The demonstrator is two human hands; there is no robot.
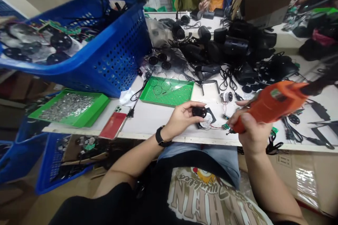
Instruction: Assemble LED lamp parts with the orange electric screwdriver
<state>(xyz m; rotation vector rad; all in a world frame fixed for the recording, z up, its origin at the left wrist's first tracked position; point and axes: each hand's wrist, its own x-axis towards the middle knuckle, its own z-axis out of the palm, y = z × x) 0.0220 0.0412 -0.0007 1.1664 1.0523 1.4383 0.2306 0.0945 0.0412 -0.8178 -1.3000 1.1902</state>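
Note:
My left hand (182, 116) grips a small black round part (199, 111) between thumb and fingers, just above the bench edge. Right below it sits a whitish round piece (206, 120) against a dark square piece. A thin red wire runs from there to a small green circuit board (225, 126). In my right hand (250, 130) is an orange electric screwdriver (274, 102), its tip pointing down and left near the board. Behind the board stands a small motor-like part with a black disc (227, 96), wired as well.
A green perforated tray (166, 100) lies behind my left hand. Farther left are a red phone (113, 125), a green tray of small metal pieces (87, 119) and a blue basket (116, 52) of parts. Black housings and cables (224, 45) pile up behind. Another person's hand (204, 5) shows across the bench.

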